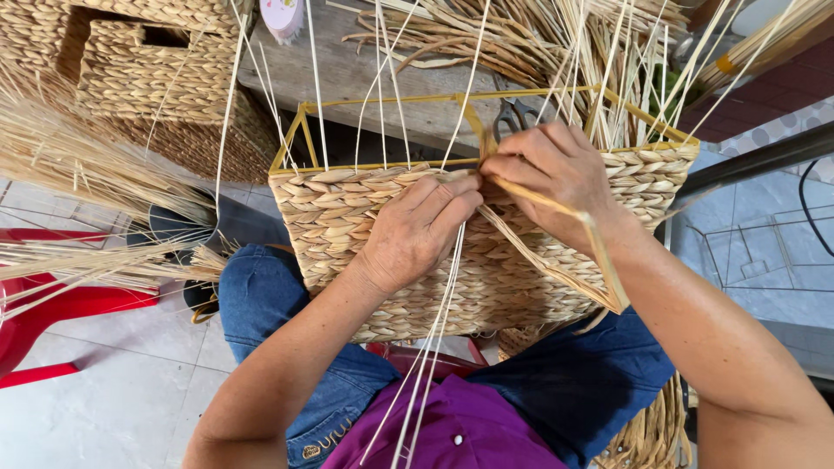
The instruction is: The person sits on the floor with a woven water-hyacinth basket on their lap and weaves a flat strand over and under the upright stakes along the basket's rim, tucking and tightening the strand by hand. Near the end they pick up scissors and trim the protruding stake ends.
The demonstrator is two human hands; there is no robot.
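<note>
A half-woven straw basket [347, 226] on a yellow wire frame [295, 139] rests on my lap. My left hand [417, 230] presses flat on the woven wall near its top edge, fingers pinching the weave. My right hand [552, 174] grips a flat straw strand [569, 252] at the frame's top rim, pulling it across. Thin pale upright reeds [434, 321] rise through the basket and run down between my arms.
Finished woven baskets [130, 69] stand at the upper left beside a wooden bench [356, 74]. Loose straw bundles [69, 174] lie at left over a red plastic stool [52, 313]. Scissors [514, 113] lie behind the basket. Tiled floor [113, 399] below.
</note>
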